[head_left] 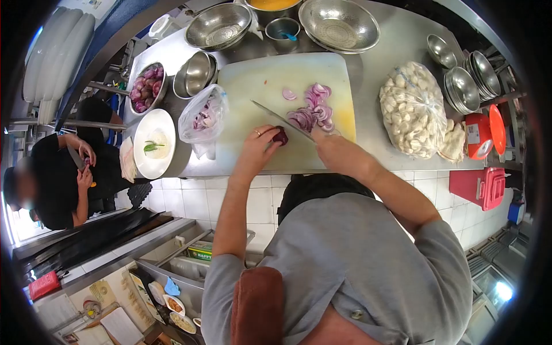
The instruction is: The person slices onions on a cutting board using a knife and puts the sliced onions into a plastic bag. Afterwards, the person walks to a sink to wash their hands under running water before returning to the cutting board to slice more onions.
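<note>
My left hand (258, 148) is closed on a dark red onion (280, 137) lying on the white cutting board (241, 75). In my right hand (339, 152) is a kitchen knife (276, 117), its blade slanting up and left past the onion. I cannot tell whether the blade touches the onion. Sliced red onion (313, 109) is heaped just beyond the knife, with one loose slice (288, 94) apart from the heap. A clear plastic bag (202, 123) with onion pieces sits at the board's left edge.
Left of the board are a bowl of red onions (148, 87), metal bowls (194, 75) and a white plate (144, 123). Colanders (339, 24) line the back. A bag of garlic (409, 109) and an orange-red container (479, 137) stand right. A co-worker (57, 172) is at far left.
</note>
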A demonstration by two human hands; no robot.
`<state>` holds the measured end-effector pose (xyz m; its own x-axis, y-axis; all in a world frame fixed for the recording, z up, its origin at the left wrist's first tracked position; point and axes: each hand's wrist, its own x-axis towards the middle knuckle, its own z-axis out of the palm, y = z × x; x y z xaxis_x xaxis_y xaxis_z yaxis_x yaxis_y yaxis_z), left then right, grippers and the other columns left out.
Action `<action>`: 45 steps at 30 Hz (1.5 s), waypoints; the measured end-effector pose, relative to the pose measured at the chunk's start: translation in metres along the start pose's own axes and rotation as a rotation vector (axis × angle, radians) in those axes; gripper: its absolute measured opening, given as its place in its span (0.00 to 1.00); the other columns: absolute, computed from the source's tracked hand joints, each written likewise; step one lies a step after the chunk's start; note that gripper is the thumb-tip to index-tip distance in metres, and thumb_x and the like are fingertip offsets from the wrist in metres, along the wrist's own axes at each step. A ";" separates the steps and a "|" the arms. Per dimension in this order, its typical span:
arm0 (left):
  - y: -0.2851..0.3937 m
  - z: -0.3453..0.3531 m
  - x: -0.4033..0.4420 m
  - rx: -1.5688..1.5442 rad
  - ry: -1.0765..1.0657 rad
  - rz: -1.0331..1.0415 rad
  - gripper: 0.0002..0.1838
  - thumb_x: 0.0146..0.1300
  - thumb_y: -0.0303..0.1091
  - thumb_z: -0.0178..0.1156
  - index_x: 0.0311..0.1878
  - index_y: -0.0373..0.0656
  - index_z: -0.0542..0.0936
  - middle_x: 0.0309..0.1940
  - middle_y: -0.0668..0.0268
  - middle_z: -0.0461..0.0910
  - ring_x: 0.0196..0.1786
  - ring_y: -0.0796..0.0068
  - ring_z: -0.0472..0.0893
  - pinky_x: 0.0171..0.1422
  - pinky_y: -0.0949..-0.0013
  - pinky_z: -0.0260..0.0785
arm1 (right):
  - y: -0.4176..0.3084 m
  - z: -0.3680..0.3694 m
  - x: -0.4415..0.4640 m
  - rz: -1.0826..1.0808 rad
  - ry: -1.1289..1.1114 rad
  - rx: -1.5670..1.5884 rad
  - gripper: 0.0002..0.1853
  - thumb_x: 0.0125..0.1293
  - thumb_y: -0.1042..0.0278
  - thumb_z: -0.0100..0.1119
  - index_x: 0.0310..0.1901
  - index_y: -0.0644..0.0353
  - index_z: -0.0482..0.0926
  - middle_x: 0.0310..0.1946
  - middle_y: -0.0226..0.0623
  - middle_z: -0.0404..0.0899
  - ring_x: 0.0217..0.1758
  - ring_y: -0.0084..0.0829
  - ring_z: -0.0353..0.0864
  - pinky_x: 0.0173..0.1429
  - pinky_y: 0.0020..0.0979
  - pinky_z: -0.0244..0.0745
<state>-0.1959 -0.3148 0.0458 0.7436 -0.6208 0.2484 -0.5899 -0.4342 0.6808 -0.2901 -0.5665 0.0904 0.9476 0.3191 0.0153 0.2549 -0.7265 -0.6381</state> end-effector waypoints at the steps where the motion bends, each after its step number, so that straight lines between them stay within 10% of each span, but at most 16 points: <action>1: 0.001 -0.004 0.003 -0.004 -0.004 0.001 0.15 0.56 0.25 0.71 0.47 0.39 0.82 0.50 0.56 0.80 0.50 0.52 0.80 0.56 0.58 0.74 | -0.001 0.008 0.000 0.058 -0.052 0.008 0.10 0.67 0.77 0.52 0.48 0.67 0.66 0.30 0.61 0.79 0.35 0.60 0.82 0.39 0.53 0.76; 10: 0.007 -0.022 0.037 0.044 -0.276 0.090 0.13 0.56 0.21 0.68 0.46 0.38 0.83 0.46 0.58 0.83 0.51 0.53 0.81 0.56 0.60 0.75 | -0.025 -0.008 -0.001 0.113 -0.035 -0.007 0.10 0.67 0.78 0.51 0.46 0.69 0.65 0.25 0.57 0.79 0.34 0.59 0.82 0.39 0.54 0.75; 45: 0.009 -0.009 0.030 0.004 -0.109 0.027 0.12 0.54 0.24 0.70 0.43 0.38 0.84 0.42 0.58 0.85 0.46 0.54 0.83 0.54 0.59 0.74 | -0.030 0.007 0.025 0.189 -0.084 -0.063 0.12 0.65 0.80 0.50 0.49 0.67 0.64 0.24 0.57 0.79 0.31 0.60 0.82 0.36 0.56 0.74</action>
<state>-0.1763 -0.3320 0.0657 0.6890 -0.6995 0.1898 -0.6103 -0.4187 0.6724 -0.2760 -0.5322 0.1044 0.9609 0.2215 -0.1660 0.0884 -0.8139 -0.5742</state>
